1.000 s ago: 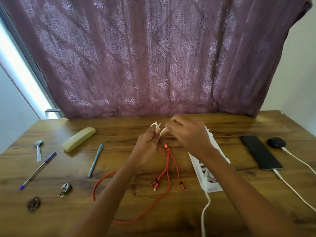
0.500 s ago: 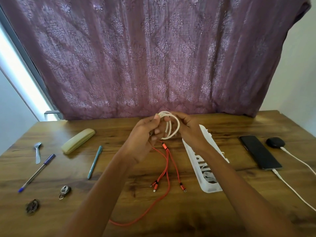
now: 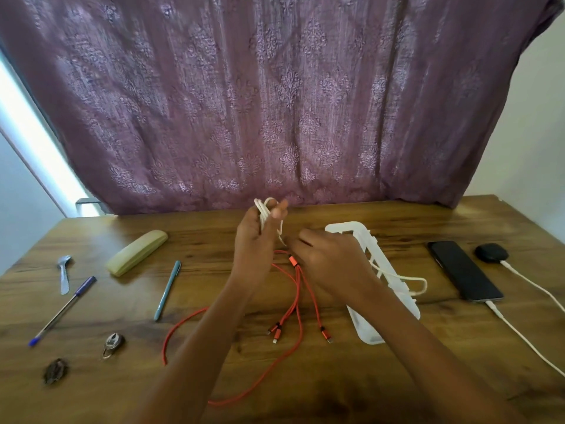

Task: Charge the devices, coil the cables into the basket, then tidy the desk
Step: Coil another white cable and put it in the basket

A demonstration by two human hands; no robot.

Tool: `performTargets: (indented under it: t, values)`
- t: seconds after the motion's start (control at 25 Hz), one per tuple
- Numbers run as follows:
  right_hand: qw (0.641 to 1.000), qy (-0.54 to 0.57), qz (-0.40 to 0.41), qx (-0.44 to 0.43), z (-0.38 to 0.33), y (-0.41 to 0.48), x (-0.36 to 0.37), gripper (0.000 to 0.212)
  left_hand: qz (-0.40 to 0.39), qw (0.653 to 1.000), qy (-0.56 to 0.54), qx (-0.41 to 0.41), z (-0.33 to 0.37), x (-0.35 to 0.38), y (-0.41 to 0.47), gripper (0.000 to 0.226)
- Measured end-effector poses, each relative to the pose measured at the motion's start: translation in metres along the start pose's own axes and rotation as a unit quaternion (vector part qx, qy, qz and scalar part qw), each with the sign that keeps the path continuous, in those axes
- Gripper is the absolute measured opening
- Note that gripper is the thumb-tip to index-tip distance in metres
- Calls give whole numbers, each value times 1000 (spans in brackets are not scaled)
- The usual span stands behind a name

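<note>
My left hand (image 3: pixel 255 240) is raised above the desk's middle and grips a coil of white cable (image 3: pixel 265 211). A strand drops from the coil to the curled fingertips of my right hand (image 3: pixel 331 264), which pinches it just below. More white cable (image 3: pixel 403 278) loops across the long white basket (image 3: pixel 360 230) behind my right hand. An orange multi-plug cable (image 3: pixel 298 301) sprawls on the wood under both hands. At the right lie a black phone (image 3: pixel 464 270) and a black earbud case (image 3: pixel 490 252), each with a white charging lead (image 3: pixel 519 332) plugged in.
Left of my arms lie a beige glasses case (image 3: pixel 137 250), a teal pen (image 3: pixel 167 289), a blue pen (image 3: pixel 61 310), a spoon (image 3: pixel 64 273), a small padlock (image 3: pixel 113 342) and a dark lump (image 3: pixel 55 370). A purple curtain hangs behind the desk.
My hands have drawn apart. The left hand lifted the white coil; the right hand dropped low and right, towards the basket. A loop of white cable now shows across the basket.
</note>
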State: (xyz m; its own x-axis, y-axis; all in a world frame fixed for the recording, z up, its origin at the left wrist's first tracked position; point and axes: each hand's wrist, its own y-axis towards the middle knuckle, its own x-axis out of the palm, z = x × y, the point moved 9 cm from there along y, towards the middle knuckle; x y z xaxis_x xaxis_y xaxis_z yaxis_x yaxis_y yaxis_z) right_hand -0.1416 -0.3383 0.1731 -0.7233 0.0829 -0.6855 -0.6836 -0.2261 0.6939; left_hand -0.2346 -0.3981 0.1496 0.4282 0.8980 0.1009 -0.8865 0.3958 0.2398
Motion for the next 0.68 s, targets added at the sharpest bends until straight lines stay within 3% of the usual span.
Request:
performTargets:
  t: [0.12,0.24,0.36,0.48,0.6,0.68]
  values:
    - [999,17,19,-27,-4,19,-27,12,-26,992,120,23,-6,4,-8,26]
    - [996,86,6,1,8,37,-35,16,-73,991,116,14,-4,10,-11,26]
    - [974,202,-47,88,29,50,-26,18,-111,990,84,8,7,13,-13,36]
    - [914,361,-120,139,40,54,0,32,-138,987,86,4,22,14,-18,40]
    - [829,511,-163,159,33,53,17,23,-166,984,67,10,34,12,-19,40]
    - [776,573,-177,195,31,50,21,22,-158,987,-2,-21,32,5,-17,33]
